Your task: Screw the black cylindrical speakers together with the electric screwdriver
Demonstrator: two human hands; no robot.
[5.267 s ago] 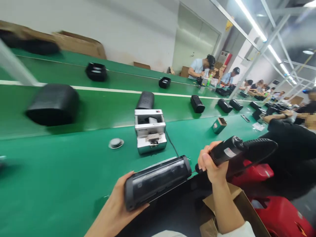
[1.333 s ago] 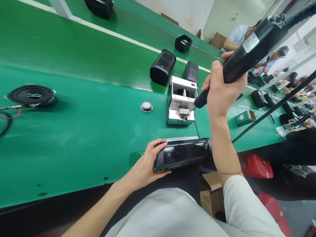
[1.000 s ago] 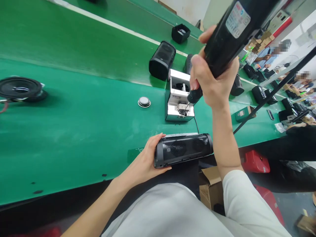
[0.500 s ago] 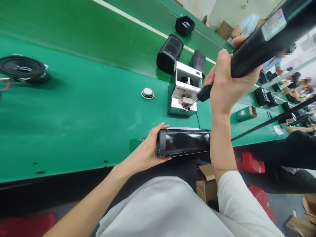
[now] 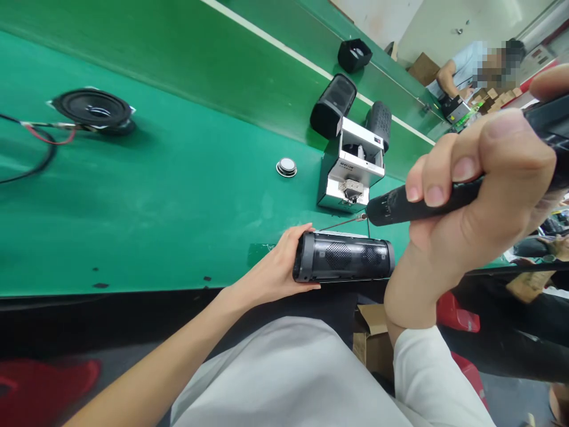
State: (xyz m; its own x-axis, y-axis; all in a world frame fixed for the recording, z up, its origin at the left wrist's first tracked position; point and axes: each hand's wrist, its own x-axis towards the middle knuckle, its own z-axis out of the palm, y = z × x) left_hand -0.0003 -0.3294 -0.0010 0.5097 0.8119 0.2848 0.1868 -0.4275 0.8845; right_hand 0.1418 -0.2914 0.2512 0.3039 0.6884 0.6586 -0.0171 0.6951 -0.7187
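My left hand (image 5: 274, 271) grips the left end of a black cylindrical speaker (image 5: 344, 265) that lies lengthwise at the near edge of the green bench (image 5: 178, 196). My right hand (image 5: 471, 201) is closed around a black electric screwdriver (image 5: 400, 205), held close to the camera. Its thin bit points left and hovers just above the speaker's top, near my left fingertips. A silver screw feeder box (image 5: 353, 174) stands just behind the speaker.
A loose speaker driver (image 5: 95, 111) with red and black wires lies at the far left. A small round metal disc (image 5: 286, 167) sits mid-bench. Black speaker housings (image 5: 332, 105) stand on the belt behind the feeder. Other people work at the far right. A cardboard box (image 5: 371, 341) sits below the bench.
My right hand pulled the screwdriver away from the feeder box and swung its bit down toward the speaker's top. My left hand kept its hold on the speaker.
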